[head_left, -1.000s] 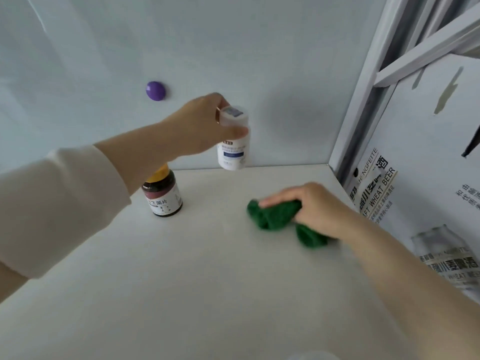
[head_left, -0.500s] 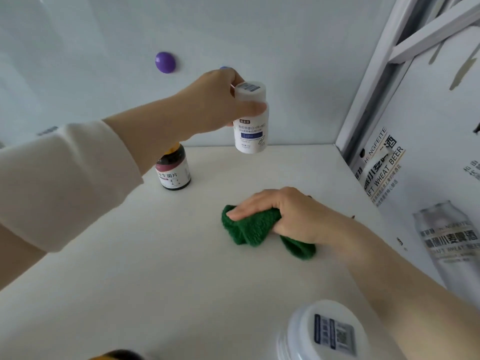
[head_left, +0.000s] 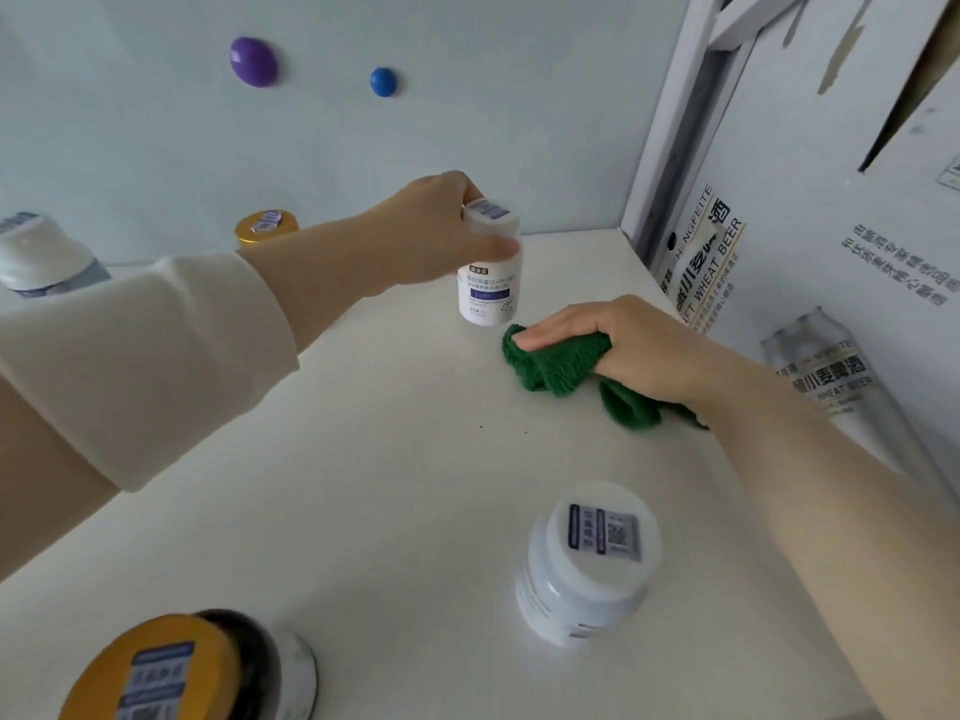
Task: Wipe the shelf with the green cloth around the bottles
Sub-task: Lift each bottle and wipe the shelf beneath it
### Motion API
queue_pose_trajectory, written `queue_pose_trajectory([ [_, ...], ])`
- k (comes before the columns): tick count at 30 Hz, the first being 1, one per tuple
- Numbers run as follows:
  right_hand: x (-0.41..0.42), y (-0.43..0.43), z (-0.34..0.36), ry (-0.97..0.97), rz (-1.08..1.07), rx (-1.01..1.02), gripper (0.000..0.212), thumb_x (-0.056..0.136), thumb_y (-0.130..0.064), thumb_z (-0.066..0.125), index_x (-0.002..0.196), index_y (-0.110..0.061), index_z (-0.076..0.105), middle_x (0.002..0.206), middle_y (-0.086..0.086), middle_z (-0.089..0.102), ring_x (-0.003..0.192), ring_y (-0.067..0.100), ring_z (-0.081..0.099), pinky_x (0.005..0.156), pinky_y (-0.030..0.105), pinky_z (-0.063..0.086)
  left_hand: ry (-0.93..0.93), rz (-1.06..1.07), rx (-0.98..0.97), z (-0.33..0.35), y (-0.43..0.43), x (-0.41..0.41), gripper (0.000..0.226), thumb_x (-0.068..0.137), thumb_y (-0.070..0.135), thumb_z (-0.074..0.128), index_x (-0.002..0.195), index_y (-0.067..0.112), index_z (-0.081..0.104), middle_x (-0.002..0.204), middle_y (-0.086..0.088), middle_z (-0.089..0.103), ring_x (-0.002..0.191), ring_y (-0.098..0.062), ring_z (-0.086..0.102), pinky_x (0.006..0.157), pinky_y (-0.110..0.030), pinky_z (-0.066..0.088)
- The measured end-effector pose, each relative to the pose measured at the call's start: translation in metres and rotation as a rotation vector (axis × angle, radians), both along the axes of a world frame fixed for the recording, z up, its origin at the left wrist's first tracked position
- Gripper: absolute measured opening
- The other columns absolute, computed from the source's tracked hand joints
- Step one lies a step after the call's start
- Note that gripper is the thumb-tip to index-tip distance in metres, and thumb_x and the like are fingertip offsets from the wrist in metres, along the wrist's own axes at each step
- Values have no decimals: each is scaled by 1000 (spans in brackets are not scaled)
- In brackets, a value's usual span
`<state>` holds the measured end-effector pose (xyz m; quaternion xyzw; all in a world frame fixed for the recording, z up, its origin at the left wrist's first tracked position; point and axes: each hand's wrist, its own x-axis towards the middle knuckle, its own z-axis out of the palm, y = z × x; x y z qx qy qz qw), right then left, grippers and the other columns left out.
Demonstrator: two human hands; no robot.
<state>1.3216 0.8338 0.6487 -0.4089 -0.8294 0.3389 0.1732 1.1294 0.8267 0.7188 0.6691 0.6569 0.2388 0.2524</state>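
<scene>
My left hand (head_left: pixel 436 231) grips a small white bottle (head_left: pixel 488 288) by its cap, near the back of the white shelf (head_left: pixel 363 459); whether its base touches the shelf I cannot tell. Just right of that bottle, my right hand (head_left: pixel 623 345) presses a crumpled green cloth (head_left: pixel 561 368) onto the shelf, fingers curled over it. A wide white jar (head_left: pixel 589 563) stands at the front right. A dark bottle with a gold cap (head_left: pixel 171 667) sits at the front left. Another gold-capped bottle (head_left: pixel 266 227) is partly hidden behind my left forearm. A white-capped bottle (head_left: pixel 41 257) stands at the far left.
A pale back wall carries a purple knob (head_left: pixel 253 61) and a blue knob (head_left: pixel 383 82). A white frame post (head_left: pixel 670 127) and a printed beer carton (head_left: pixel 831 252) close off the right side.
The view has tilted down, bringing the front jars into sight. My left hand has lowered the white bottle toward the shelf. My right hand has slid the cloth back, close to that bottle.
</scene>
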Motion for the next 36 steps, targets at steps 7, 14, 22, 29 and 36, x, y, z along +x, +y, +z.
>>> queue_pose_trajectory([
  [7, 19, -32, 6, 24, -62, 40, 60, 76, 16, 52, 106, -34, 67, 112, -14, 66, 100, -6, 57, 88, -6, 31, 37, 25, 51, 8, -7, -3, 36, 80, 38, 62, 106, 17, 47, 112, -2, 51, 102, -25, 59, 76, -30, 46],
  [14, -48, 8, 0, -41, -75, 131, 55, 81, 9, 49, 113, -33, 65, 129, -5, 59, 110, 15, 57, 90, 16, 39, 113, 98, 87, 16, -12, -12, 48, 80, 42, 60, 117, 14, 47, 114, -3, 52, 103, -25, 59, 69, -28, 40],
  [22, -13, -41, 6, -23, 223, -70, 71, 69, 21, 40, 80, -45, 64, 109, -11, 69, 108, 6, 60, 102, 30, 43, 53, 75, -14, 0, -22, 1, 42, 82, 36, 61, 114, 12, 48, 117, -7, 54, 105, -28, 60, 96, -44, 48],
  [29, 40, -77, 2, -24, 39, -92, 61, 76, 18, 39, 82, -36, 67, 97, -24, 66, 94, -13, 55, 77, 0, 39, 171, 44, 11, -14, -33, 20, 48, 85, 38, 57, 123, 12, 42, 116, -4, 48, 92, -20, 44, 65, -28, 33],
  [36, 41, -75, 1, 78, -232, 88, 49, 80, 10, 49, 103, -30, 68, 103, -17, 66, 97, 1, 57, 78, -1, 36, 234, 70, 29, 11, -68, 25, 73, 82, 54, 53, 142, 24, 25, 148, 0, 33, 128, -20, 42, 89, -27, 32],
])
